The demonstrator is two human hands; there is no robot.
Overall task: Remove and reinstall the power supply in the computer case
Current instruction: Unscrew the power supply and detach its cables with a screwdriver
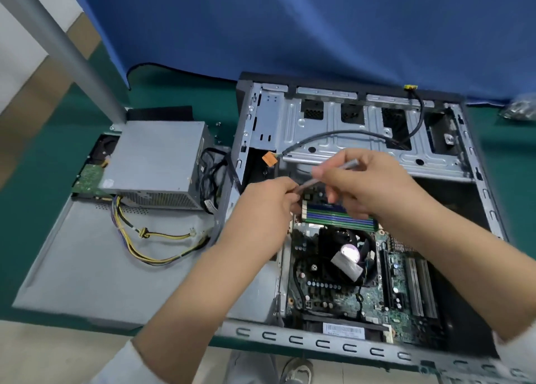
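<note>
While two bare hands are meeting above an open computer case (359,128), one grey metal box-shaped power supply (153,163) is sitting outside it, to the left, resting on a flat grey metal side panel (87,267) that is lying on the green desk (34,186). The power supply is showing a plain top, a perforated vent along its near side, and one bundle of yellow, black and purple wires (150,238) trailing from it across the panel, ending in white plugs. Black cables are looping at its right side, beside the case wall.

The left hand (261,206) is pinching the lower end of one thin grey metal rod-shaped tool (330,173), fingers curled around it. The right hand (365,180) is gripping the same tool higher up, with its upper tip poking out past the fingers. Both hands are blurred, hovering over the case interior.

Inside the case, one green motherboard (400,311) is lying flat, carrying one black round cooler fan (345,256) and a row of green and blue memory slots (339,214). One black cable with an orange connector (269,159) is arching across the silver drive bay. A blue cloth (290,21) is hanging behind the desk.
</note>
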